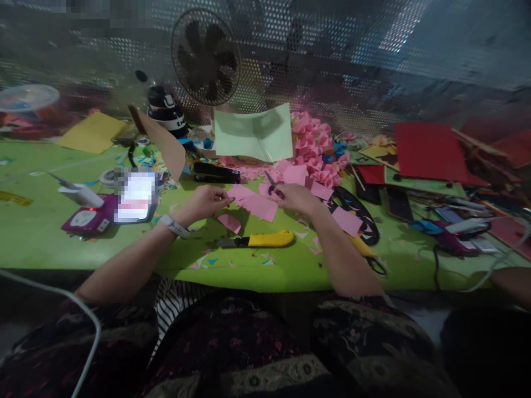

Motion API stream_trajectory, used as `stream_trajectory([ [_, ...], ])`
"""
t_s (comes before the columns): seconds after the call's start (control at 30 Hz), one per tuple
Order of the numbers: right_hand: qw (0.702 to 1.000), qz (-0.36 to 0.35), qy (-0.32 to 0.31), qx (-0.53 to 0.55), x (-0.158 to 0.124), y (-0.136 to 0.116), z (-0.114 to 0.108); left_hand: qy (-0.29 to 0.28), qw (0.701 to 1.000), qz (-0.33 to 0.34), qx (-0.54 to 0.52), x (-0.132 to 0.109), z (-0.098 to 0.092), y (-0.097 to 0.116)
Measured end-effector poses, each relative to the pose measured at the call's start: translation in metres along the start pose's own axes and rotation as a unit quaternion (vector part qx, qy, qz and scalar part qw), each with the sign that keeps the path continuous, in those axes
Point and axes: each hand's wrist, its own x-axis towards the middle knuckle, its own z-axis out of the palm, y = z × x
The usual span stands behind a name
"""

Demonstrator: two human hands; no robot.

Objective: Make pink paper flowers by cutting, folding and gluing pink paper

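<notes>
My left hand (205,202) is closed in a pinch on the edge of a pink paper piece (243,194) over the green table (50,232). My right hand (295,197) is closed round small scissors (270,181), whose dark blades point up and left toward the pink paper. More pink paper squares (261,207) lie between and under both hands. A yellow utility knife (265,240) lies just in front of them. A watch sits on my left wrist.
A pile of pink paper flowers (315,146) and a pale green sheet (254,132) stand behind my hands, with a fan (206,56) further back. A black stapler (216,172), a phone (136,197), red card (427,150), black scissors (359,213) and cables surround them. Another person's arm (512,282) shows at right.
</notes>
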Motion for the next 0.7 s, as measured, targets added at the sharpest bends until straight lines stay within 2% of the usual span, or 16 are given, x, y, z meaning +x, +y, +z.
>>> stream_trajectory([
  [0.07,0.997,-0.033,0.032,0.066,-0.004,-0.004,-0.004,-0.026,0.995,-0.018,-0.093,-0.002,0.003,0.003],
  [0.13,0.982,-0.102,0.089,0.13,-0.009,-0.014,-0.005,-0.064,0.973,-0.04,-0.22,-0.003,0.007,0.006],
  [0.2,0.962,-0.174,0.153,0.146,-0.014,-0.029,-0.001,-0.104,0.925,-0.057,-0.361,-0.005,0.014,0.009],
  [0.27,0.947,-0.217,0.206,0.117,-0.018,-0.044,0.005,-0.122,0.878,-0.055,-0.46,-0.005,0.022,0.011],
  [0.4,0.946,-0.215,0.236,0.051,-0.021,-0.061,0.015,-0.139,0.803,-0.042,-0.578,-0.004,0.03,0.012],
  [0.5,0.951,-0.211,0.224,0.04,-0.02,-0.062,0.017,-0.114,0.786,-0.07,-0.603,-0.004,0.028,0.013],
  [0.7,0.941,-0.244,0.229,0.046,-0.015,-0.057,0.022,-0.09,0.787,-0.072,-0.606,-0.003,0.026,0.012],
])
